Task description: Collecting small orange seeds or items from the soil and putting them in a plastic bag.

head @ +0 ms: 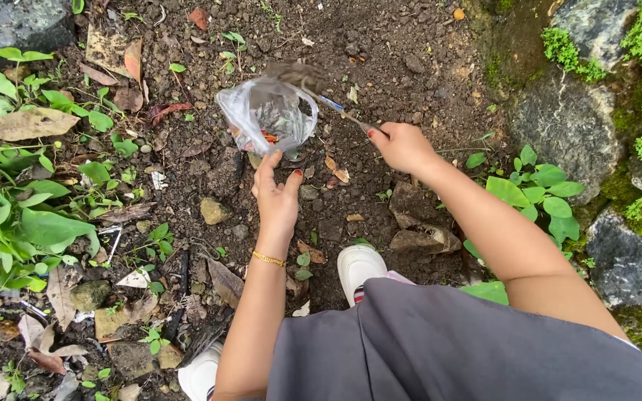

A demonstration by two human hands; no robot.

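A clear plastic bag (269, 113) stands open on bare soil, with dark earth and something orange inside. My left hand (276, 194) reaches toward its near edge, fingers touching or just under the bag's bottom; a gold bracelet circles the wrist. My right hand (403, 146) grips the handle of a spoon-like tool (336, 106). The tool's far end (296, 74) is loaded with soil and blurred, hovering over the bag's mouth.
Green leafy plants (16, 223) crowd the left side. Mossy rocks (570, 126) line the right. Dry leaves and small stones (214, 211) litter the soil. My white shoes (358, 269) and grey garment (447, 349) fill the bottom.
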